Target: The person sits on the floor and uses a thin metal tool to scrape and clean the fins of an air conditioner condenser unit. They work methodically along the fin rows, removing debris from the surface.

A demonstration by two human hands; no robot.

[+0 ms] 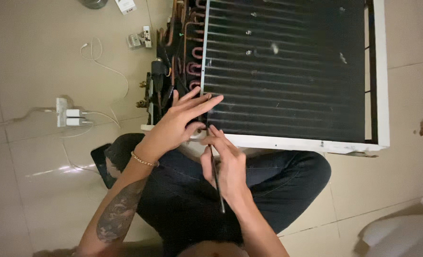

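An air-conditioner outdoor unit with a white frame lies on the floor, its dark finned coil facing up. Copper tube bends run along its left side. My left hand rests flat with fingers spread on the coil's lower left corner. My right hand sits just below it at the unit's white edge, gripping a thin dark tool whose tip points up toward the corner. A gold bracelet circles my left wrist.
A white power strip with plugs and a white cable lie on the tiled floor to the left. A dark phone lies beside my knee. Small parts sit near the unit's top left. A white object is at bottom right.
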